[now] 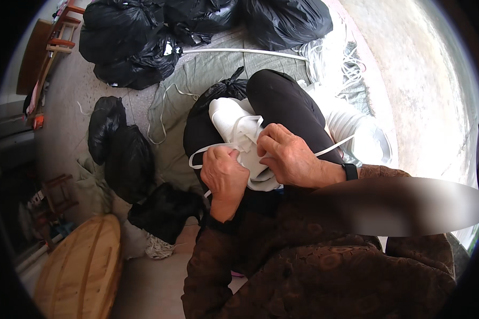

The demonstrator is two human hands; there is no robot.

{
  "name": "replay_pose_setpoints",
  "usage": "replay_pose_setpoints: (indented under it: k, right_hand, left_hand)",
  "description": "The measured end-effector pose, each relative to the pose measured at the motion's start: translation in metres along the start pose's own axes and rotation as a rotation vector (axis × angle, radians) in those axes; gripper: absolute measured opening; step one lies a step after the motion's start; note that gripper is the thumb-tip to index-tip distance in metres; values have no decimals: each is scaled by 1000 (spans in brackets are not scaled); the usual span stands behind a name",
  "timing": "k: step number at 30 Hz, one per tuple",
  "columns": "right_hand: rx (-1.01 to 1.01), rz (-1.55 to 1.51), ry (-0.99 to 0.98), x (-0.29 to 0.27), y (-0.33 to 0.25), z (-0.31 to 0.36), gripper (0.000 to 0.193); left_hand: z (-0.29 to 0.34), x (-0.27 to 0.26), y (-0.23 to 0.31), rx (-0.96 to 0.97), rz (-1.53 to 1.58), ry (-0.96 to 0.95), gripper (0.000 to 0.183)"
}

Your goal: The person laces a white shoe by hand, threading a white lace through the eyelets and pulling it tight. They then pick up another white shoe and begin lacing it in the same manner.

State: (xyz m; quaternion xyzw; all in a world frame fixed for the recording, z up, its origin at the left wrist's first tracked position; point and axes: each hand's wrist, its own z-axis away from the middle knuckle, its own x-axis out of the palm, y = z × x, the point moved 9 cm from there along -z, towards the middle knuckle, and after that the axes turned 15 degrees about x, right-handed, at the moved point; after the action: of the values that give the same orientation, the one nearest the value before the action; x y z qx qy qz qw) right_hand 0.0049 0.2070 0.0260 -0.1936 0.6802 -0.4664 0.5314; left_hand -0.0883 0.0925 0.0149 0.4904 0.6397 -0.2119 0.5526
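A white shoe (228,115) lies across my lap between my black-trousered legs, its rounded toe pointing away from me. White shoelace (197,158) runs over its front in loose loops. My left hand (224,173) is closed at the shoe's left side, thumb and fingers pinching the lace, with a loop standing out to the left. On the other side, my right hand (288,155) has its fingers curled together over the lacing; a length of lace sticks out past it to the right. The fingertips of both hands are partly hidden.
Several stuffed black plastic bags (123,40) lie ahead and to the left on a grey-green cloth (170,119). Right of my leg are a tangle of white cord (351,69) and a white ribbed bundle (351,122). A wooden board (80,268) is at lower left.
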Motion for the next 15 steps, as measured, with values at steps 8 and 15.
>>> replay_pose_setpoints:
  k: [8,15]
  right_hand:
    - [6,-27,31,-4,3,-2,25]
    - [-31,95,-101,1,0,13,30]
  left_hand:
    - [11,24,-11,-266,334,31,12]
    - [12,12,-6,-107,284,-25,14]
